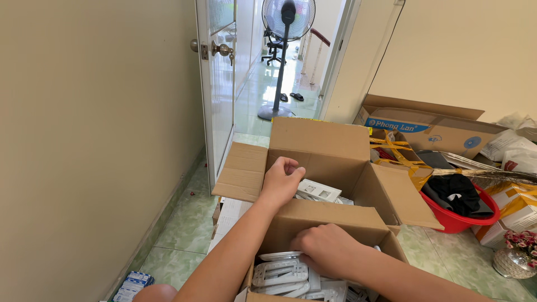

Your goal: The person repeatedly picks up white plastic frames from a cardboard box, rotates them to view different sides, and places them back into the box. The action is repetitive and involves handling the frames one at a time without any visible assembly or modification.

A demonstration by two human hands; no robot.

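From the head camera, 2 open cardboard boxes stand one behind the other on the green tiled floor (184, 235), and both hands are at work in them. The left hand (282, 179) reaches into the far box (335, 162), fingers curled into a loose fist over its contents; whether they pinch anything I cannot tell, since the palm side is hidden. Just beside that hand lies a white plastic plate (318, 190) (flat, rectangular, with 2 small square windows), its long axis running roughly left to right and tilted slightly up toward the right. The right hand (327, 249) rests in the near box (335, 218), fingers bent down and pressed onto a heap of white plastic pieces (282, 275); it looks like a grip on the top pieces, though the fingertips are out of sight. Those pieces are long and narrow, and most lie with their long axis left to right, stacked loosely.

I judge the step in hand to be sorting or picking parts out of the boxes, with both hands at the point of taking hold. The next move would call for a firm pinch on 1 piece and a straight lift clear of the box flaps.

To the right sit a red basin (458, 221) with dark cloth and another open carton (436, 126); a standing fan (287, 33) is beyond the open door (218, 84).
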